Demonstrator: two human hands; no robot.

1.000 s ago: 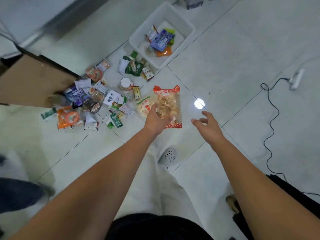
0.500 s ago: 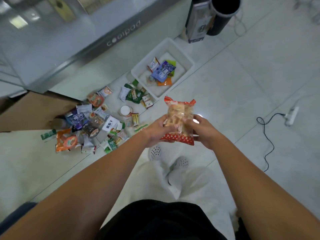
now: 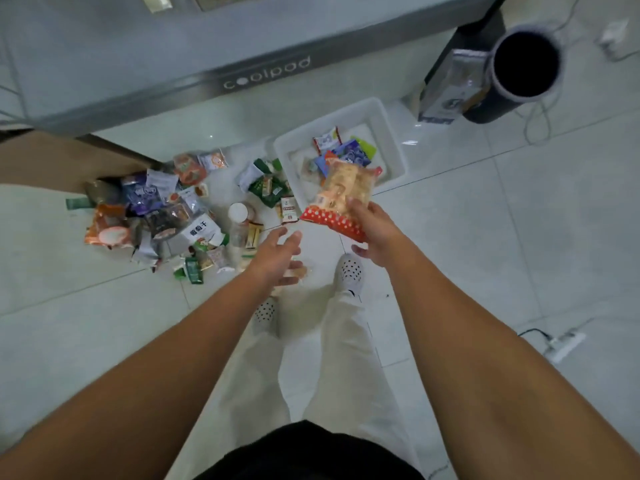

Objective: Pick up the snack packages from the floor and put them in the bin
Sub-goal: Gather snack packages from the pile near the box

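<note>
My right hand [image 3: 375, 237] grips a clear snack bag with a red polka-dot edge [image 3: 341, 197], held in the air just in front of the white bin [image 3: 391, 133]. The bin stands on the floor and holds several packets, among them a blue one [image 3: 349, 155]. My left hand [image 3: 277, 259] hovers with fingers spread and holds nothing, above the near edge of a pile of snack packages [image 3: 162, 213] scattered on the tiles. A small clear jar with a white lid [image 3: 239, 220] lies among them.
A grey cabinet marked "coolpad" [image 3: 266, 72] runs along the back. A black cylindrical can [image 3: 523, 67] and a box stand at the back right. A brown board [image 3: 52, 161] lies at the left. A power strip and cable [image 3: 562, 344] lie at the right. My white shoes [image 3: 349, 273] stand below my hands.
The snack bag passed from my left hand, through both hands, into my right hand alone. My left hand let go and dropped back toward the pile. The view tilted up.
</note>
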